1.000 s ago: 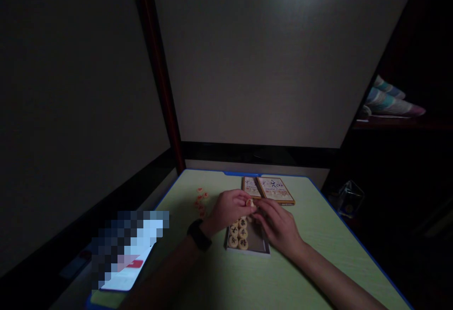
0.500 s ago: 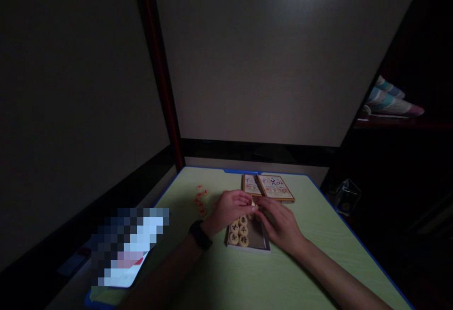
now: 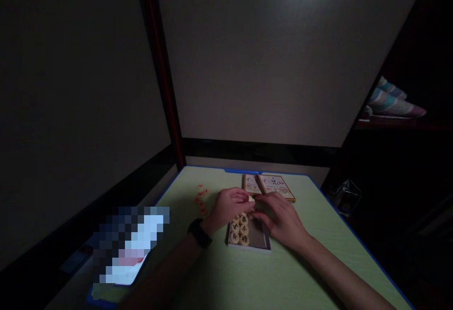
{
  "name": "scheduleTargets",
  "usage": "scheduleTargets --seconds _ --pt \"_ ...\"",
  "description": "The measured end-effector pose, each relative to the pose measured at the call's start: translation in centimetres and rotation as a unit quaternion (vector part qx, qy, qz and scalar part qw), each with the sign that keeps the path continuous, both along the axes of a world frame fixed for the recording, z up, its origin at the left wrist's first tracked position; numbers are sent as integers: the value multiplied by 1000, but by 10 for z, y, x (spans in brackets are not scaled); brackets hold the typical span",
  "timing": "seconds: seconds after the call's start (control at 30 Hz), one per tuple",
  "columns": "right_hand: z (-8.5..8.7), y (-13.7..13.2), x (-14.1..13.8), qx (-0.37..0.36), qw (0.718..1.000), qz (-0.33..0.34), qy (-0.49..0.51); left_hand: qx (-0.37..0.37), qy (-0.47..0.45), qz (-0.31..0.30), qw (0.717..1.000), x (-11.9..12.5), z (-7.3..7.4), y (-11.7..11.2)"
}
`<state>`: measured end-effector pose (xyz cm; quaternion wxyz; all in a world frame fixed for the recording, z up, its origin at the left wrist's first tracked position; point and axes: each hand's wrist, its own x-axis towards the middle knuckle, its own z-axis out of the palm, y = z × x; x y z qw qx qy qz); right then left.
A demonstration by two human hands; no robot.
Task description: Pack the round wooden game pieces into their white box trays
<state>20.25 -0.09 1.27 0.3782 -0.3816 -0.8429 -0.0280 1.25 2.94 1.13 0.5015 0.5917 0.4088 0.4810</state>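
My left hand (image 3: 231, 205), with a black watch (image 3: 200, 233) on its wrist, pinches a pale round Chinese chess piece (image 3: 251, 200) above the far end of a shallow box (image 3: 260, 240). Black-marked chess pieces (image 3: 244, 229) lie in rows along the left side of this box, while its right side shows bare bottom. Over the box's far right edge is my right hand (image 3: 281, 218), its thumb and forefinger spread apart with nothing visible between them. Both hands hide the far part of the box.
Several red-marked chess pieces (image 3: 201, 201) lie loose on the green table (image 3: 219, 272), left of the hands. Beyond the hands lies a printed box lid (image 3: 278, 185) in two panels. A lit, blurred-out screen (image 3: 138, 244) stands at the left edge. A wall (image 3: 255, 64) rises behind.
My right thumb and forefinger have drawn apart from the chess piece, which now shows in my left fingertips. The box and its visible near pieces keep their places.
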Motion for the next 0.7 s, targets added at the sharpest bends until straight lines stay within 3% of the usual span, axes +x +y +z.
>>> scheduleTargets --seconds 0.1,0.23,0.53,0.7 --pt "3 2 3 -69 991 -66 -88 5 8 32 999 -4 1 2" --pt "1 2 2 -80 978 -91 -171 6 10 28 1000 -4 2 -1" --pt "-2 1 -8 -56 968 -108 -219 -2 0 13 1000 -1 1 -3" --pt "0 -1 -9 -89 964 -108 -225 -2 -6 16 1000 -3 -1 -1"
